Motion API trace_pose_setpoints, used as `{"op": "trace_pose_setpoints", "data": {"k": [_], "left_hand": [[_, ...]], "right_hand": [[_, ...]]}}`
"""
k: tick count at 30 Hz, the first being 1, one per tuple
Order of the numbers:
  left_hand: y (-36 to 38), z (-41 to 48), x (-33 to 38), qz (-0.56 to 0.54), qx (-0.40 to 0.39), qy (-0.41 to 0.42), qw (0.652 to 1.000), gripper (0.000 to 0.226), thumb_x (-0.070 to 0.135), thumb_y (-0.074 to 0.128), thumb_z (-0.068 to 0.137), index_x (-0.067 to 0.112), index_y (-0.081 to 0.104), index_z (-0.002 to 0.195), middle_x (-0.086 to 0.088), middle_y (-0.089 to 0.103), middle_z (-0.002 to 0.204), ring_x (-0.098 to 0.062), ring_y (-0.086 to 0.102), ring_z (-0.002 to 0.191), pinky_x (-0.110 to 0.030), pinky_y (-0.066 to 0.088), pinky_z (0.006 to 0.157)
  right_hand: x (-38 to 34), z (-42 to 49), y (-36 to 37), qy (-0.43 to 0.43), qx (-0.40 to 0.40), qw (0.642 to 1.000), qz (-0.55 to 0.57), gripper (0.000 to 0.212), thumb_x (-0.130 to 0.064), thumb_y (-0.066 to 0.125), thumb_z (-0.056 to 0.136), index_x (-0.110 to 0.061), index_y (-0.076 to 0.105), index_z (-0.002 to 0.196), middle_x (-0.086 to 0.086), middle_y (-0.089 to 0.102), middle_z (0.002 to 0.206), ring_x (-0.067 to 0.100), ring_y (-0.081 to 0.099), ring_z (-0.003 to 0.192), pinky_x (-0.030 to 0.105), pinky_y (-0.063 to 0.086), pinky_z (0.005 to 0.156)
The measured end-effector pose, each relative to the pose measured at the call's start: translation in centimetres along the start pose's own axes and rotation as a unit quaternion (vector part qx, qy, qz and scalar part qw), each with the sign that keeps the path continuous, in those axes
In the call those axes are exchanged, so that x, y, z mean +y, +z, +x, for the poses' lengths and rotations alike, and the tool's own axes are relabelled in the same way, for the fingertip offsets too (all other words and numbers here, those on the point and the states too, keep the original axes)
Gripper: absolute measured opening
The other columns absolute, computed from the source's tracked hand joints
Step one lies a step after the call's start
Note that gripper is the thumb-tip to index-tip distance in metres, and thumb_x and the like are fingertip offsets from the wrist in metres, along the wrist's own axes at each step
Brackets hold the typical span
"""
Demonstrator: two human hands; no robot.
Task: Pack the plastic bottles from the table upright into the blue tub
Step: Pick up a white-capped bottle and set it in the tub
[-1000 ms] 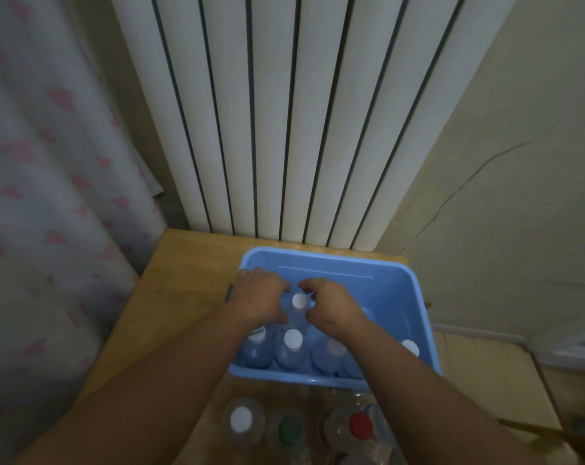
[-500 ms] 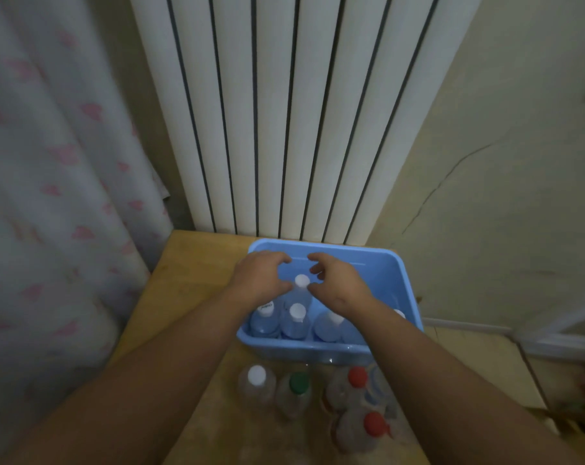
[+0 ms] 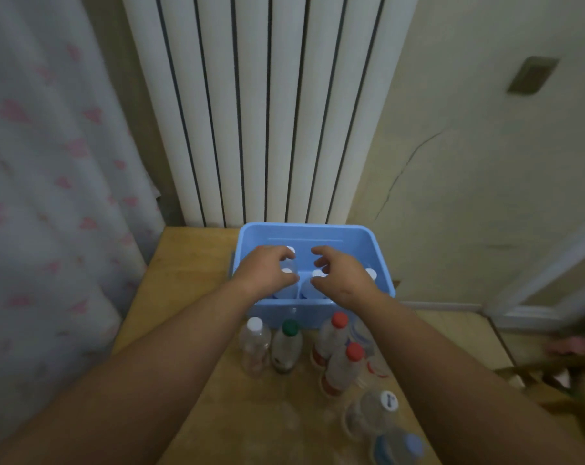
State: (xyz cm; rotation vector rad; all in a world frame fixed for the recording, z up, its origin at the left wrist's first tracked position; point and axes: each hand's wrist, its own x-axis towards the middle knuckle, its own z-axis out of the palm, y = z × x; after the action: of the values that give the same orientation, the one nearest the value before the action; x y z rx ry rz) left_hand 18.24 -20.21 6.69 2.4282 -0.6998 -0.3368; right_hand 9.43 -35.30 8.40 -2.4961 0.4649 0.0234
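Observation:
The blue tub (image 3: 381, 263) sits on the wooden table (image 3: 190, 263) below the radiator. Several white-capped bottles stand upright inside it, such as one at the right wall (image 3: 370, 273). My left hand (image 3: 264, 275) reaches over the tub's left half, fingers and thumb curled round a white-capped bottle (image 3: 290, 251). My right hand (image 3: 343, 278) hovers over the middle with loosely curled fingers, holding nothing, its thumb near another cap (image 3: 318, 273). In front of the tub stand a white-capped bottle (image 3: 255, 340), a green-capped one (image 3: 288, 344) and two red-capped ones (image 3: 331, 337) (image 3: 344, 367).
Two more clear bottles (image 3: 375, 411) (image 3: 402, 448) stand near the table's front right edge. A white radiator (image 3: 267, 112) rises behind the tub. A curtain (image 3: 49, 196) hangs at the left and a cracked wall (image 3: 469, 162) stands at the right.
My hands have drawn apart over the tub and the right one has come off the bottle they both held. The view has pulled back, showing more bottles on the table.

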Motion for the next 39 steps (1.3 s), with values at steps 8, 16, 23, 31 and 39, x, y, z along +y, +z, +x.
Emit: {"op": "trace_pose_setpoints", "data": {"k": [8,16,23,31,39], "left_hand": [[3.3,-4.8,4.6,-0.028,-0.007,-0.031,0.999,0.051,0.036,0.074,0.084,0.028,0.057,0.131,0.004,0.06,0.132,-0.017,0.058,0.113,-0.033,0.05,0.094],[9.2,-10.2,7.7,-0.086,-0.03,-0.054,0.994,0.04,0.031,0.075,0.082,0.027,0.063,0.12,0.004,0.062,0.121,-0.014,0.056,0.103,-0.028,0.047,0.088],[12.7,-12.7,8.5,-0.073,-0.048,-0.058,0.995,0.031,0.015,0.061,0.09,0.023,0.062,0.121,0.001,0.064,0.12,-0.018,0.059,0.106,-0.034,0.05,0.093],[17.4,-13.9,8.1,-0.02,-0.165,-0.035,0.985,0.048,0.017,0.063,0.091,0.034,0.054,0.135,0.003,0.061,0.133,-0.019,0.059,0.115,-0.039,0.051,0.098],[19.2,-15.1,7.4,-0.028,-0.19,-0.035,0.981,0.059,0.01,0.066,0.089,0.036,0.049,0.139,0.002,0.062,0.13,-0.02,0.06,0.114,-0.04,0.051,0.098]], "right_hand": [[3.4,-4.8,-2.7,-0.031,-0.018,0.999,-0.005,0.064,-0.022,0.067,0.083,-0.026,0.04,0.141,-0.002,0.06,0.124,0.017,0.058,0.107,0.032,0.049,0.091],[7.7,-10.7,-3.5,-0.036,-0.048,0.998,-0.01,0.06,-0.023,0.066,0.084,-0.022,0.044,0.139,-0.001,0.06,0.125,0.017,0.06,0.1,0.024,0.047,0.078],[10.2,-14.1,-3.0,-0.03,-0.059,0.998,-0.012,0.048,-0.027,0.067,0.083,-0.017,0.055,0.129,0.002,0.063,0.12,0.019,0.059,0.108,0.032,0.05,0.089],[13.3,-15.8,-0.1,-0.038,-0.134,0.988,-0.064,0.038,-0.02,0.068,0.079,-0.029,0.067,0.116,-0.002,0.068,0.109,0.017,0.062,0.099,0.031,0.052,0.084],[14.1,-16.3,1.8,-0.056,-0.157,0.981,-0.099,0.039,-0.022,0.066,0.083,-0.034,0.063,0.119,-0.002,0.066,0.115,0.017,0.061,0.1,0.03,0.051,0.085]]}}
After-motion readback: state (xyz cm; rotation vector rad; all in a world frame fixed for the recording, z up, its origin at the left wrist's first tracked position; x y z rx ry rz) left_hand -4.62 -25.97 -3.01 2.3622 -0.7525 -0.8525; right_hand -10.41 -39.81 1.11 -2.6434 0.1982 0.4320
